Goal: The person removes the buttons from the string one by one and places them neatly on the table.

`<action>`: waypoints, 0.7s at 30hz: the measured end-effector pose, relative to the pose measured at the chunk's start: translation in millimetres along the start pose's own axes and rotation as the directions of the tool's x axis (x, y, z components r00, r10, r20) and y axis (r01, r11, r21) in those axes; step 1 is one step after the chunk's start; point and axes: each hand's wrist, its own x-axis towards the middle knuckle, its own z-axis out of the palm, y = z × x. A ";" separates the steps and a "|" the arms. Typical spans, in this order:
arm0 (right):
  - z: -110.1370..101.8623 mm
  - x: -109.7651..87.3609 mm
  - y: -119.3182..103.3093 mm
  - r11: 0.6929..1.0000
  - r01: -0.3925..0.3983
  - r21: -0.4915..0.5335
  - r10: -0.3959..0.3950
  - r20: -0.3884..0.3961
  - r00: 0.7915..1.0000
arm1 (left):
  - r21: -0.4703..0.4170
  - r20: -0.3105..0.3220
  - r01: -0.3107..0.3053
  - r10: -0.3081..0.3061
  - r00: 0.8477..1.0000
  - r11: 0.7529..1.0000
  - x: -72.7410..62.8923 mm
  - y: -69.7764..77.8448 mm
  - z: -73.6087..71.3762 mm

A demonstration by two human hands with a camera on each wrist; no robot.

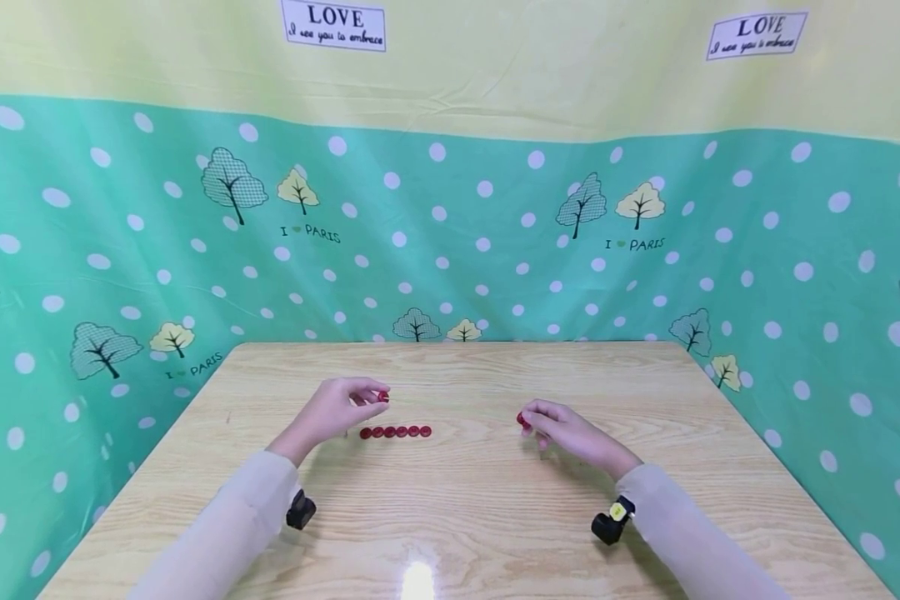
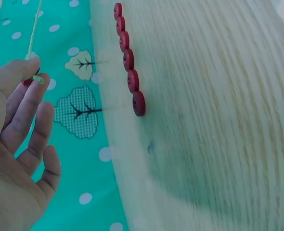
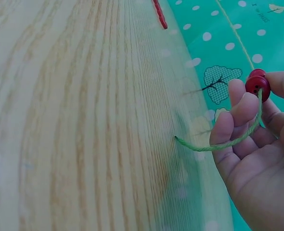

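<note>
Over the left part of the table, my left hand (image 1: 337, 408) pinches a red button (image 1: 383, 397) between thumb and forefinger. In the left wrist view, a knotted tip of green string (image 2: 38, 78) shows at that button, and the string (image 2: 34, 30) runs upward from it. To the right, my right hand (image 1: 567, 430) pinches red buttons (image 3: 257, 88) threaded on green string; two overlap in the right wrist view. A loose string tail (image 3: 231, 144) curves down past the right fingers, while a taut stretch (image 3: 236, 36) leads away from the buttons' other side.
Several red buttons (image 1: 401, 432) lie in a straight row on the wooden table (image 1: 450, 508), just right of and below the left hand. A green and yellow printed curtain (image 1: 450, 217) surrounds the table's back and sides. Each wrist wears a small black camera (image 1: 610, 523).
</note>
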 end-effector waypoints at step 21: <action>-2.7 -1.8 2.0 1.000 0.016 0.014 -0.016 0.002 1.000 | 0.010 -0.011 0.033 -0.033 0.999 0.999 -6.0 -9.0 -6.1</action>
